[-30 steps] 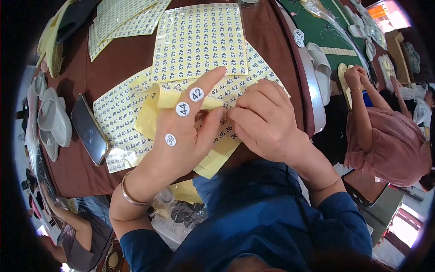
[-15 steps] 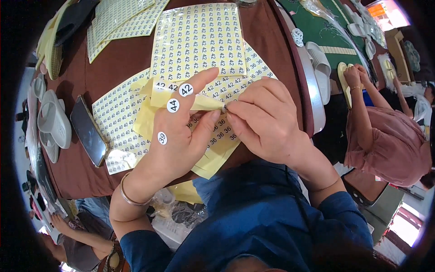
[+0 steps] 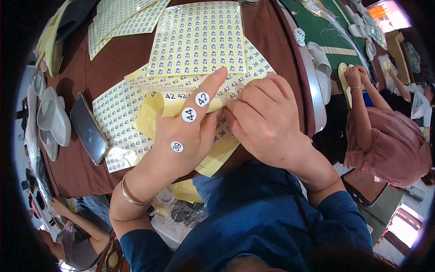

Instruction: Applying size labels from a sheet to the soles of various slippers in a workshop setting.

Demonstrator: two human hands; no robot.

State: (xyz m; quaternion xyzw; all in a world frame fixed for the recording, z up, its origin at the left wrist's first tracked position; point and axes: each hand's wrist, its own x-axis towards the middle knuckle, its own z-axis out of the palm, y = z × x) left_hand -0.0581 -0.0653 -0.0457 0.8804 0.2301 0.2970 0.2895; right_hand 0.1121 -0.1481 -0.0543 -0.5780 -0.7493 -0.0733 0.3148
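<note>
My left hand (image 3: 181,136) pinches a folded sticker sheet (image 3: 170,109) with a yellow backing, its index finger stretched along the curled edge. Three white round number stickers are stuck on this hand: one on the index finger (image 3: 202,99), one at its base (image 3: 189,114) and one on the back of the hand (image 3: 177,146). At the right end of the curl, my right hand (image 3: 267,115) is closed, thumb and index fingertips pressed together at the sheet's edge. Whether a loose sticker is between those fingertips is hidden. More sticker sheets (image 3: 118,115) lie beneath both hands.
Beyond my hands lies a flat sticker sheet (image 3: 197,38); others (image 3: 131,20) overlap at the far left. A phone (image 3: 89,131) and pale slippers (image 3: 53,113) rest on the brown cloth (image 3: 267,41) at left. A co-worker's arms (image 3: 360,109) hold a yellow slipper (image 3: 345,86) at right.
My left hand has shifted slightly right and turned, and the sheet in it is rolled further over. My right hand stays almost in place, its fingertips now closer against the sheet's edge.
</note>
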